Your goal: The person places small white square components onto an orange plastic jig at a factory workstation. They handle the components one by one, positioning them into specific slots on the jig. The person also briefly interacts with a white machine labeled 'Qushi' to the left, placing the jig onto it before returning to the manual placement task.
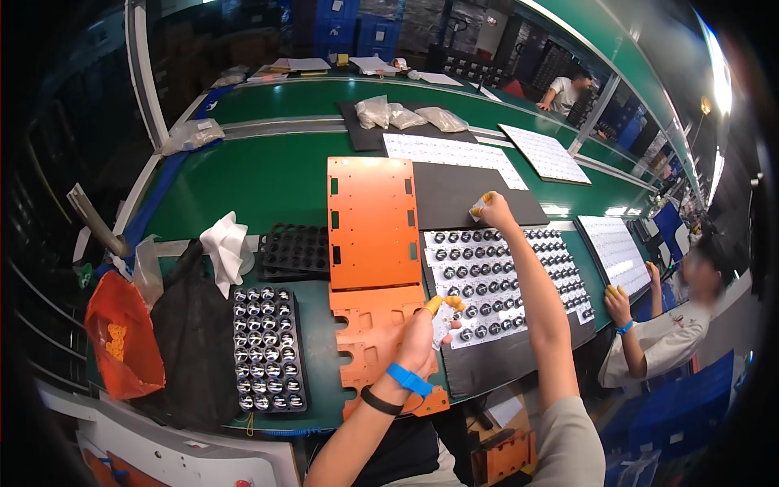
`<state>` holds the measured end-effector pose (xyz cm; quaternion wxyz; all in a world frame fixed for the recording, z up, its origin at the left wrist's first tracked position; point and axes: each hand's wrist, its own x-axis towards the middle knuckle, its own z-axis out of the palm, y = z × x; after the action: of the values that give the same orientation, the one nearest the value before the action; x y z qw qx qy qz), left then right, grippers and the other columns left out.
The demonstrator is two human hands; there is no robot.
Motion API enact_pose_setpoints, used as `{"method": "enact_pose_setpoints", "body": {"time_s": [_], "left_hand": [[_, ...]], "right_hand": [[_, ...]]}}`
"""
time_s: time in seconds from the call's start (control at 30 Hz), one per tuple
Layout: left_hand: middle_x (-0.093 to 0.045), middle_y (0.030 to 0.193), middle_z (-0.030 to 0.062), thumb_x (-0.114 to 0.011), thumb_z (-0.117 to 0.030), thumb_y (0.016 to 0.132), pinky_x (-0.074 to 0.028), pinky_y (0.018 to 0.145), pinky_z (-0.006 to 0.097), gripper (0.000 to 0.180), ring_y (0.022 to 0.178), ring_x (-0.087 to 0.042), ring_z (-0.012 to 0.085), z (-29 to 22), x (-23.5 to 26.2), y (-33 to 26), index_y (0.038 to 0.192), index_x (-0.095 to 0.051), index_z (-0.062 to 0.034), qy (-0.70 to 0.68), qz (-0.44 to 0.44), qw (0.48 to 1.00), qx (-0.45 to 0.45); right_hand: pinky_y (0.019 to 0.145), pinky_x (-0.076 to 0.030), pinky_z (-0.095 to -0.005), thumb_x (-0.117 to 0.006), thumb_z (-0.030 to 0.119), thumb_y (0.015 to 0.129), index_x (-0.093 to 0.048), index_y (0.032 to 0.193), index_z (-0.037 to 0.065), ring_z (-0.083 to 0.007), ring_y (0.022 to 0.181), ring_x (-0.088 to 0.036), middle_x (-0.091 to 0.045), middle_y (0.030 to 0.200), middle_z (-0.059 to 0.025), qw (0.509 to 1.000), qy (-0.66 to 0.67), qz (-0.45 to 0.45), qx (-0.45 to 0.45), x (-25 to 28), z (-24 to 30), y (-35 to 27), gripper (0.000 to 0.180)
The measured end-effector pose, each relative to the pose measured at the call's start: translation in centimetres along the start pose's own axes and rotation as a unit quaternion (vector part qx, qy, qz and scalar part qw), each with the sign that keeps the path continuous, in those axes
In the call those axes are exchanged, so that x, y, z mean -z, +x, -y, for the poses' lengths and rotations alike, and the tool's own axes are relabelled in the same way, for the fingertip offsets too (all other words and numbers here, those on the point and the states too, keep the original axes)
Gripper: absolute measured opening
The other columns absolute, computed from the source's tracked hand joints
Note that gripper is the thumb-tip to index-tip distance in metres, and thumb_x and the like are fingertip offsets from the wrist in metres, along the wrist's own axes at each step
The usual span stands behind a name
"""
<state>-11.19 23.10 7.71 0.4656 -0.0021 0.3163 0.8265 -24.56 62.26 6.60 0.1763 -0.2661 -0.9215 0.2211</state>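
Observation:
My left hand [422, 333], in yellow finger cots, is closed on a small white flat piece [441, 325] just above the orange slotted fixture [369, 312]. My right hand [493, 211] reaches over a black foam board [446, 188] and pinches a small whitish piece [475, 213] whose kind I cannot make out. Under my right forearm lies a white panel [442, 286] bearing rows of round black parts with shiny tops [462, 272]. A flat orange plate [372, 223] stands between this panel and a black tray [299, 357] of shiny round parts.
Left are an empty black tray [294, 252], a black bag [191, 325] and a red bag [122, 373] with yellow bits inside. Clear plastic bags [406, 116] and white panels [544, 152] lie farther back. A co-worker [657, 325] handles another panel [614, 252] at right.

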Motion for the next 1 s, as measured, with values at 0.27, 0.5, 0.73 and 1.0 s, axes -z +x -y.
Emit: {"method": "enact_pose_setpoints", "body": {"time_s": [0.27, 0.5, 0.73, 1.0], "left_hand": [[-0.068, 0.121, 0.0093, -0.034, -0.046, 0.108, -0.051, 0.067, 0.027, 0.055, 0.097, -0.066, 0.0201, -0.5, 1.3, 1.4, 0.136, -0.056, -0.0033, -0.028, 0.115, 0.993, -0.003], [-0.063, 0.123, 0.0070, -0.032, -0.051, 0.107, -0.054, 0.083, 0.037, 0.053, 0.105, -0.065, 0.0225, -2.8, 0.0, -2.7, 0.133, -0.055, -0.0105, -0.079, 0.166, 0.981, 0.056], [-0.066, 0.116, 0.0053, -0.034, -0.044, 0.108, -0.054, 0.081, 0.038, 0.042, 0.099, -0.065, 0.0197, -2.0, 0.4, -6.5, 0.125, -0.057, -0.0139, -0.091, 0.066, 0.993, -0.036], [-0.051, 0.143, 0.0079, -0.034, -0.051, 0.107, -0.048, 0.106, 0.044, 0.054, 0.130, -0.053, 0.0237, -1.2, 1.4, -11.4, 0.148, -0.042, -0.0171, -0.121, 0.081, 0.986, -0.078]], "right_hand": [[0.080, -0.051, -0.0272, -0.072, 0.013, 0.091, -0.068, 0.105, -0.004, -0.0118, 0.088, -0.064, -0.071, 0.094, -0.0067, 0.909, 0.317, 0.222, 0.157, 8.8, 15.9, -15.1, 0.023], [0.073, -0.054, -0.0422, -0.076, 0.020, 0.077, -0.070, 0.099, -0.001, -0.0357, 0.079, -0.068, -0.069, 0.086, -0.0189, 0.883, -0.047, 0.287, 0.368, 12.6, 22.8, -29.2, 0.031], [0.073, -0.053, -0.0444, -0.077, 0.029, 0.080, -0.069, 0.103, 0.001, -0.0359, 0.081, -0.066, -0.063, 0.088, -0.0158, 0.918, -0.024, 0.121, 0.376, 11.6, 23.9, -32.3, 0.037], [0.087, -0.048, -0.0434, -0.071, 0.027, 0.089, -0.061, 0.126, 0.000, -0.0370, 0.100, -0.056, -0.054, 0.105, -0.0199, 0.923, 0.052, 0.114, 0.364, 8.4, 27.0, -37.2, 0.046]]}}
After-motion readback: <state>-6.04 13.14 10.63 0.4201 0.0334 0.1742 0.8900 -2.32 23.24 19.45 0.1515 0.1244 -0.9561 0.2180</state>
